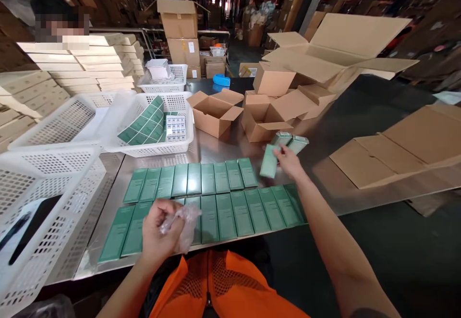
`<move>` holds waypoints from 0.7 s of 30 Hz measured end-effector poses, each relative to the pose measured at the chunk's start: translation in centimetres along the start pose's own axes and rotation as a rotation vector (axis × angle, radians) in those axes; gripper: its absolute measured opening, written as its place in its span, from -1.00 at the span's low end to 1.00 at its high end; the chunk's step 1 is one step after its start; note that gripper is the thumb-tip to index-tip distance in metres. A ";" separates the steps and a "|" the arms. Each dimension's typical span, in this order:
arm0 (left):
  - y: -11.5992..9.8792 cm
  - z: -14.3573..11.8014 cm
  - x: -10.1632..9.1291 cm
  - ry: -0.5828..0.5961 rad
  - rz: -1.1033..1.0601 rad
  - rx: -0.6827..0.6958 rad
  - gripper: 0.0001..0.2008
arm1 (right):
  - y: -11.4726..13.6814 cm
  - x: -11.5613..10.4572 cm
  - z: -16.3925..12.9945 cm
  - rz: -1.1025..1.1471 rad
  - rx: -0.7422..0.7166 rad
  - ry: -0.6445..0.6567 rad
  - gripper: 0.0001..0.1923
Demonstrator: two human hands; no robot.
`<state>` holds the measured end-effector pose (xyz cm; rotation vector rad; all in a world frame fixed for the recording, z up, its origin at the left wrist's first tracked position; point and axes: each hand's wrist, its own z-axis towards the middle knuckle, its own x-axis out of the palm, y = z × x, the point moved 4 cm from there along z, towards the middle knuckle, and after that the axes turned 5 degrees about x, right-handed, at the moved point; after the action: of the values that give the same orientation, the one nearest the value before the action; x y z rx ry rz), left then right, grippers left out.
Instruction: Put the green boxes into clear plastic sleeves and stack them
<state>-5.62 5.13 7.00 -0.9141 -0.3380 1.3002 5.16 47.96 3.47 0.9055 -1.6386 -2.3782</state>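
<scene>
Left hand (pixel 158 234): fingers curled around a crumpled piece of clear plastic film (pixel 189 226), above the front row of boxes.

Right hand (pixel 290 163): grasping one slim, rectangular green carton (pixel 268 162), tilted, just beyond the right end of the back row. Two pale green cartons (pixel 298 144) sit just beyond this hand.

Back row of nine slim green boxes (pixel 208 179): side by side on the dark, shiny metal tabletop (pixel 212 152).

Front row of similar green boxes (pixel 240 213): along the near edge, partly hidden by the left hand.

White perforated plastic basket (pixel 154 151): left, beyond the rows; contains green printed label sheets (pixel 144 125).

Small open brown cardboard boxes (pixel 213 121): beyond the back row.

Flattened brown cardboard (pixel 403 145): far right.
</scene>
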 end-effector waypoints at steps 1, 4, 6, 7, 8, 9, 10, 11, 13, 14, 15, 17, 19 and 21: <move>0.1 -0.1 -0.1 0.022 -0.030 -0.005 -0.79 | -0.6 0.7 -0.1 -0.075 0.003 0.036 -0.51; -0.7 0.1 0.3 0.180 -0.105 0.124 -0.76 | -0.6 2.6 -1.2 -0.297 -0.071 0.134 -0.63; -1.5 0.2 0.4 0.240 -0.130 0.183 -0.83 | 0.5 2.6 -1.4 -0.416 -0.149 0.140 -0.67; -1.7 0.4 0.4 0.239 -0.124 0.179 -0.79 | 1.2 2.1 -1.2 -0.470 -0.182 0.115 -0.65; -1.8 0.5 0.3 0.224 -0.099 0.157 -0.74 | 1.9 1.2 -0.7 -0.519 -0.208 0.073 -0.60; -1.9 0.6 0.4 0.211 -0.064 0.130 -0.69 | 2.6 0.3 0.0 -0.568 -0.227 0.025 -0.55; -1.9 0.7 0.5 0.203 -0.033 0.112 -0.66 | 3.1 -0.6 0.7 -0.622 -0.243 -0.020 -0.50; -2.0 0.7 0.7 0.206 -0.007 0.105 -0.64 | 3.6 -1.4 1.4 -0.679 -0.257 -0.051 -0.47; -2.1 0.7 1.5 0.240 0.012 0.125 -0.65 | 4.1 -2.4 2.6 -0.786 -0.288 -0.067 -0.49; -2.1 0.7 1.9 0.264 0.012 0.133 -0.69 | 4.3 -2.5 2.9 -0.831 -0.305 -0.059 -0.53; -2.1 0.7 2.3 0.285 0.011 0.128 -0.75 | 4.3 -2.5 3.0 -0.866 -0.324 -0.046 -0.58; -1.8 0.6 2.9 0.319 0.020 0.078 -0.90 | 4.4 -2.1 2.8 -0.908 -0.352 -0.031 -0.69; -1.4 0.6 3.2 0.364 0.030 0.012 -0.93 | 4.3 -1.6 2.2 -0.938 -0.371 -0.010 -0.76; -1.3 0.7 3.4 0.428 0.035 -0.031 -0.91 | 4.2 -1.4 1.7 -0.948 -0.385 0.037 -0.78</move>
<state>-4.25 8.55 7.42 -1.1986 -0.0076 1.0976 4.40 48.19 8.13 1.9022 -0.7121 -3.0070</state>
